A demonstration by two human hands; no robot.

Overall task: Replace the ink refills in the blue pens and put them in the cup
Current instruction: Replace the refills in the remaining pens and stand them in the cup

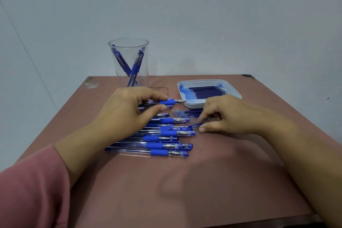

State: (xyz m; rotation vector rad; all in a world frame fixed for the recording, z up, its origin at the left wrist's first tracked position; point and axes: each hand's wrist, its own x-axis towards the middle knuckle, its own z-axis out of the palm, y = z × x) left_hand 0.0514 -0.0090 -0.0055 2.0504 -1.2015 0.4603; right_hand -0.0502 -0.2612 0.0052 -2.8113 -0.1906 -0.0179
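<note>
The left hand (125, 113) has its fingers curled, index finger and thumb pinching an uncapped blue pen (167, 102) by the barrel just behind its blue grip. The pen is held level, with its tip pointing at the near rim of the white tray (236, 94). The right hand (227, 116) is also curled, knuckles up. Its index fingertip and thumb sit either side of the end of a small blue piece (196, 126) lying on the worktop (185, 190); whether they actually grip it cannot be told.

Beneath and between the hands, a row of capped blue pens (166, 146) lies side by side across the middle of the worktop, caps to the right. A few loose refills (190, 112) lie just in front of the tray, which holds more dark blue refills and sits toward the far edge, right of centre. The clear cup (128, 42) stands upright near the far left corner with a few blue pens leaning inside it. A pink sleeve (27, 190) covers the left forearm.
</note>
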